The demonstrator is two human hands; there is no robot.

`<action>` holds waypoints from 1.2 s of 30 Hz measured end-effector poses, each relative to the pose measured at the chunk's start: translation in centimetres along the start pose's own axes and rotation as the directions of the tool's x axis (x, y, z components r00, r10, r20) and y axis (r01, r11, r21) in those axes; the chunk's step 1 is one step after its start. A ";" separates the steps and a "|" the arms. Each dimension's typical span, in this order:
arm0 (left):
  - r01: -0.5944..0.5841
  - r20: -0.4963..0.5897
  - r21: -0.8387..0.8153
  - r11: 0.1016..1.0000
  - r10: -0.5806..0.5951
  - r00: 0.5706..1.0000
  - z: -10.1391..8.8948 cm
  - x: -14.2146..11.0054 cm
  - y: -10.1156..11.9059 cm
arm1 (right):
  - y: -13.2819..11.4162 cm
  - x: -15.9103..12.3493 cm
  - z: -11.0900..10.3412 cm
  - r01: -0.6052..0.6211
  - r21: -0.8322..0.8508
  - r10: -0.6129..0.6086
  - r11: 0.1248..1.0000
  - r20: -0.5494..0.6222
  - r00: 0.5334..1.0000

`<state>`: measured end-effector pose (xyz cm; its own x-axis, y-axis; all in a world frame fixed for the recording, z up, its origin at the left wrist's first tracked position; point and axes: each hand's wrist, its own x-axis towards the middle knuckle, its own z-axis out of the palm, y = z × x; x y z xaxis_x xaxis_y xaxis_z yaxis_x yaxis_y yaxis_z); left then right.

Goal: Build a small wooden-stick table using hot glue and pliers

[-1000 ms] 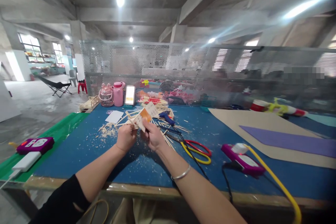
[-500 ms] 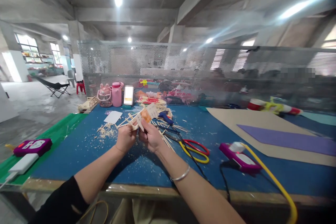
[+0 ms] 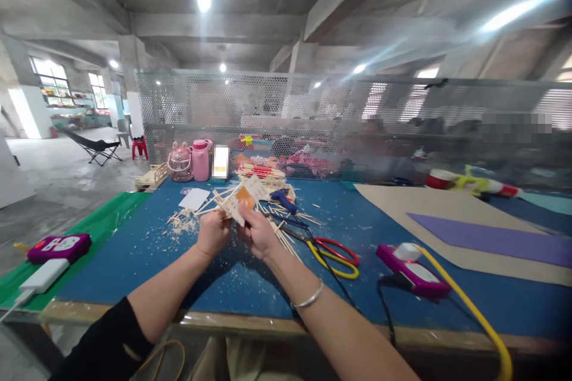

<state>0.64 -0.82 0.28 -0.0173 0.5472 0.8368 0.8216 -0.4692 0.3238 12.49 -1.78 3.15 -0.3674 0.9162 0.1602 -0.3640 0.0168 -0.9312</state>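
Observation:
Above the blue tabletop [image 3: 147, 262], my two hands are close together. Between the fingers of my right hand [image 3: 259, 235] is a flat cream piece with an orange patch [image 3: 243, 196]; the thumb lies on its near face. My left hand [image 3: 213, 232] is closed at the piece's left side, where thin wooden sticks [image 3: 218, 199] stick out; which of them it grips is hidden. Just beyond and right of the hands lies a blue glue gun [image 3: 283, 199]. Loose sticks [image 3: 288, 239] and scissors with red and yellow handles [image 3: 337, 256] lie to the right.
Wood chips [image 3: 179, 223] and a white card [image 3: 194, 198] lie to the left. Pink bottles [image 3: 201, 161] stand before a perforated metal screen [image 3: 259, 95]. A purple power strip [image 3: 413, 274] with a yellow cable is at right, near beige and purple sheets [image 3: 491, 235]. Another purple strip [image 3: 60, 248] is at left.
The cream-and-orange piece has turned slightly in my hands, showing more of its face. My hands stay in nearly the same place; the whole view has shifted a little.

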 end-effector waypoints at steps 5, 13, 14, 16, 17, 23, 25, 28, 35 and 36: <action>-0.002 0.020 0.008 1.000 0.002 1.000 0.1 0.1 0.0 | -0.2 -0.2 -0.1 -0.054 0.015 0.054 0.998 0.056 0.997; -0.009 0.060 0.028 1.000 0.007 0.998 0.3 -0.2 0.0 | -0.5 0.0 -0.2 0.026 -0.027 -0.027 0.999 -0.056 0.998; -0.008 0.062 0.031 0.999 0.006 0.998 0.3 -0.2 0.0 | -0.5 -0.1 0.0 0.029 -0.039 -0.031 0.999 -0.052 0.998; -0.011 0.065 0.036 0.999 0.009 0.998 0.3 -0.1 0.0 | -0.5 -0.2 0.2 0.032 -0.071 -0.034 0.997 -0.028 0.999; -0.014 0.066 0.038 0.999 0.011 0.998 0.3 -0.1 0.0 | -0.4 -0.3 0.4 0.034 -0.083 -0.035 0.996 -0.016 0.999; -0.024 0.073 0.057 0.998 0.019 0.997 0.3 -0.1 0.1 | -0.5 0.1 -0.1 0.039 -0.054 -0.044 0.998 -0.076 0.996; -0.025 0.074 0.063 0.998 0.020 0.997 0.2 -0.1 0.1 | -0.5 0.1 -0.3 0.022 -0.042 -0.025 0.999 -0.069 0.997; -0.029 0.078 0.073 0.997 0.023 0.997 0.0 0.0 -0.1 | -0.4 0.0 -0.2 0.011 -0.073 -0.012 0.997 -0.022 1.000; -0.037 0.083 0.083 0.996 0.030 0.996 -0.1 0.1 -0.1 | -0.1 0.0 0.0 0.019 -0.052 -0.021 0.998 -0.033 0.999; -0.034 0.082 0.084 0.996 0.028 0.996 -0.1 0.1 -0.1 | 0.0 0.0 0.0 0.012 -0.050 -0.013 0.999 -0.016 1.000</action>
<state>0.49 -0.74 0.32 0.0523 0.5893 0.8062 0.8668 -0.4276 0.2564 12.49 -1.79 3.19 -0.3485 0.9223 0.1671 -0.3257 0.0480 -0.9442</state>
